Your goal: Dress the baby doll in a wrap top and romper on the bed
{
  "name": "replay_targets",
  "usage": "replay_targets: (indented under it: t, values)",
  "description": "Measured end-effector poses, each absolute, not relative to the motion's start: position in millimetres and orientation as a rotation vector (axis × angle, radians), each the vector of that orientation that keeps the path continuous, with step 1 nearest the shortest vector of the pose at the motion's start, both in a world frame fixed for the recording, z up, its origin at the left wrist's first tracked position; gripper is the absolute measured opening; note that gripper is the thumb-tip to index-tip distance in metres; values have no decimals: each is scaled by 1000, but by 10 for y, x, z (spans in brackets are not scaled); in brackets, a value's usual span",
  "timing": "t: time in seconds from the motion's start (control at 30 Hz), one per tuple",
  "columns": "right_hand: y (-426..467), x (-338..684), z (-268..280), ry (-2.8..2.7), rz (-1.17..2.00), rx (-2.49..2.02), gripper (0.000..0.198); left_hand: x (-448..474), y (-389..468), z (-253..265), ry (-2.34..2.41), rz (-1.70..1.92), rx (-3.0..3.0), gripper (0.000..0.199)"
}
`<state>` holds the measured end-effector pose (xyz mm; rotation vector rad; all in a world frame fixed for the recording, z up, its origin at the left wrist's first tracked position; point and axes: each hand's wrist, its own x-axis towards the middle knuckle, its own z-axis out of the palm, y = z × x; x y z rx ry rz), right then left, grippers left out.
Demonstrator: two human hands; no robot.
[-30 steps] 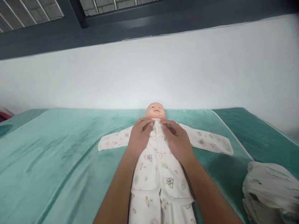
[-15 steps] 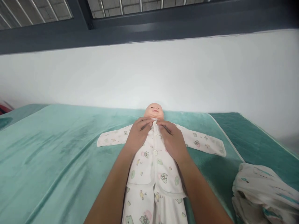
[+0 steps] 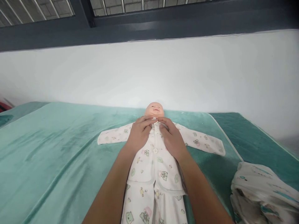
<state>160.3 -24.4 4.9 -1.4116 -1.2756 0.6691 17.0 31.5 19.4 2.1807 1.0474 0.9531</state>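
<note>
White baby jacket (image 3: 149,165): fingertips draw together at the collar (image 3: 154,118)

Compared with half a second ago, little moves except the fingertips: the gap between the left hand (image 3: 140,132) and the right hand (image 3: 174,137) narrows until they all but meet over the collar, just below the head of the doll (image 3: 154,109). This suggests the work centres on the jacket's two front edges at the neck and is not finished. The doll stays put, face up on the teal blanket (image 3: 58,149), its head beside the wall (image 3: 149,74), both sleeves (image 3: 203,140) stretched outward.

Both hands appear to pinch the jacket's cloth; whether a button sits between the fingers cannot be told. Their backs face up, fingers bent inward, thumbs tucked under. The forearms (image 3: 109,183) rise from the lower edge of the view, one on each side of the printed trousers (image 3: 140,205), and slant inward. A pale button (image 3: 155,150) shows lower on the jacket front. Crumpled white cloth (image 3: 263,183) lies off to the right.
</note>
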Motion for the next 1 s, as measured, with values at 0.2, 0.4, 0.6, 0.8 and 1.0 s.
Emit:
replay_targets:
  t: [0.2,0.4,0.6,0.8,1.0]
  values:
    - [-238,1604,41,-1314,609,-1437,33,178,281,176,1091,899,2410,45]
    - [-237,1596,35,-1307,586,-1432,34,185,283,163,1110,876,2475,44]
    - [-257,1574,73,-1243,599,-1437,31,190,258,184,1050,948,2354,45]
    - [-270,1568,69,-1176,620,-1443,29,198,289,158,1029,1102,2151,37]
    - [-282,1570,26,-1086,573,-1396,28,187,264,163,1011,1150,2051,30]
